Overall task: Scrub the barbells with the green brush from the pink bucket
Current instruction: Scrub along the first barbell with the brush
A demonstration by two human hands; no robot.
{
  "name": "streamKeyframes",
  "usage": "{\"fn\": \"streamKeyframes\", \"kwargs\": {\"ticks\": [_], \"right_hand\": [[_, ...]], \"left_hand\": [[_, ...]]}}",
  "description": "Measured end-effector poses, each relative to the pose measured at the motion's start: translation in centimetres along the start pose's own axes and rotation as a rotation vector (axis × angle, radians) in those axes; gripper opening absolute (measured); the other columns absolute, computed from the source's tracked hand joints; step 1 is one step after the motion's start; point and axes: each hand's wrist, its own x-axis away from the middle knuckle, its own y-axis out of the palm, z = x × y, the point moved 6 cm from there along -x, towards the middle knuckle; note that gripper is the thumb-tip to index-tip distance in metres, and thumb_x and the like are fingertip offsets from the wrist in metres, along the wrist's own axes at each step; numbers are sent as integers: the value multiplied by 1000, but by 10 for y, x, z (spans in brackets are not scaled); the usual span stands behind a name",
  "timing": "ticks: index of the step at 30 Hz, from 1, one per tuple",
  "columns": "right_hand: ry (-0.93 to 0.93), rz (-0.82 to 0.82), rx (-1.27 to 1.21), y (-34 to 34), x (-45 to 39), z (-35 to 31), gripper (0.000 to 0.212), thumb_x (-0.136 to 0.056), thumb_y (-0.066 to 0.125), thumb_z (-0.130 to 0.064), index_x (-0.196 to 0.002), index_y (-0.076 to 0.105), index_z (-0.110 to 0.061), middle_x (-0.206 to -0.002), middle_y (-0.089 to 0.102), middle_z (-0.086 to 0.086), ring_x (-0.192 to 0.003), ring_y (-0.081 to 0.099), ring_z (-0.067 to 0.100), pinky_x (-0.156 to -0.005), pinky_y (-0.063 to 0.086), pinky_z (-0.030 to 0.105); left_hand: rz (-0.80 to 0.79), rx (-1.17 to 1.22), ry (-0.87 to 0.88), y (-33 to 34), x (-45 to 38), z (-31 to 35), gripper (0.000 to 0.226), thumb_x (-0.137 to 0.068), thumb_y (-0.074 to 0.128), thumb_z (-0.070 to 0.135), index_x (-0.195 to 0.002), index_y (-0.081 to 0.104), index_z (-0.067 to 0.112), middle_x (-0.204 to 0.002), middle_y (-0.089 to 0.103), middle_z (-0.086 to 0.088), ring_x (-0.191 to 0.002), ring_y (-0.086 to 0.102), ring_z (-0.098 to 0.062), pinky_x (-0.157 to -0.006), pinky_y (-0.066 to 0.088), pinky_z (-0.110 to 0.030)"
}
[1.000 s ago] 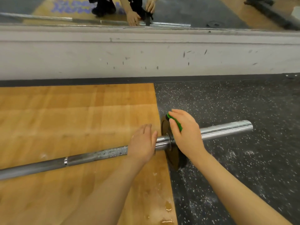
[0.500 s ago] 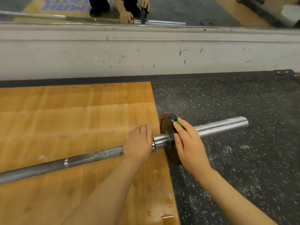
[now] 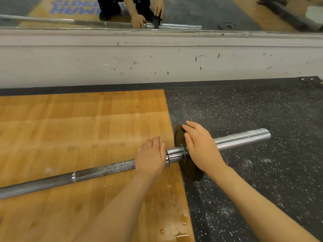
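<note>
Wooden platform boards (image 3: 70, 123) fill the left half of the floor and meet dark speckled rubber matting (image 3: 253, 109) along a seam running toward the scuffed white wall base (image 3: 104, 58), above which a mirror (image 3: 201, 13) is mounted. A barbell (image 3: 104, 169) is laid across that seam, its grey knurled shaft over the wood and its bright chrome sleeve extending over the rubber toward the right edge of the matting. A small black plate (image 3: 187, 172) is seated on the sleeve right at the seam, its lower edge resting on the floor.

The left hand (image 3: 151, 157) is curled over the shaft just beside the sleeve collar, palm down, fingers wrapped across the top of the bar. The right hand (image 3: 201, 149) is pressed against the outer face of the plate, over the sleeve, closed around the green brush (image 3: 188, 126); only a small green sliver is seen at the fingertips near the plate's upper rim, the remainder being hidden by the hand.

Small water puddles (image 3: 182, 222) are seen on the wood near the seam, close to the bottom edge of the platform. White flecks are scattered over the rubber below the sleeve. Both hands and the bar are reflected in the mirror.
</note>
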Motion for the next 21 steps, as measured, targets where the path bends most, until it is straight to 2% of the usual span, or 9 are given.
{"fn": "streamKeyframes", "kwargs": {"ticks": [3, 6, 10, 14, 17, 21], "right_hand": [[-25, 60, -37, -2, 32, 3, 43, -101, 37, -28, -134, 53, -6, -141, 48, 6, -130, 42, 16, -111, 24, 18], [-43, 61, -75, -5, 59, 6, 47, -99, 35, -31, -136, 52, -7, -143, 46, 2, -132, 39, 12, -113, 22, 16], [19, 118, -143, -22, 66, 13, 42, -100, 40, -28, -135, 53, -9, -141, 44, -6, -131, 38, 3, -111, 23, 11], [71, 181, -122, -46, 52, 17, 39, -101, 40, -23, -136, 53, -10, -141, 45, -4, -128, 35, -1, -108, 20, 6], [62, 134, -71, -49, 38, 9, 38, -101, 43, -19, -136, 52, -10, -143, 46, 0, -131, 38, 8, -110, 24, 19], [-29, -37, 53, -15, 42, -9, 40, -102, 39, -26, -136, 52, -8, -144, 46, 5, -137, 35, 20, -115, 22, 30]], "left_hand": [[-5, -19, 30, 1, 11, 2, 50, -103, 18, 38, -146, 34, 18, -146, 44, 1, -135, 37, -14, -111, 29, -31], [-13, -48, 52, 1, 25, 5, 51, -103, 19, 39, -148, 31, 18, -149, 40, 0, -139, 32, -14, -114, 24, -30], [-58, -53, 89, 3, 41, 10, 58, -101, 11, 45, -150, 24, 18, -154, 31, 0, -143, 24, -13, -117, 18, -31], [-84, 55, 47, 0, 39, 6, 59, -100, 11, 46, -151, 21, 17, -157, 24, -1, -144, 21, -15, -116, 23, -35], [-70, 19, -11, -2, 29, -4, 57, -102, 14, 45, -150, 25, 16, -156, 28, -3, -143, 25, -19, -115, 25, -38], [-103, -44, -83, 2, 28, -15, 58, -102, 12, 43, -149, 29, 13, -153, 33, -6, -141, 29, -21, -115, 25, -38]]}}
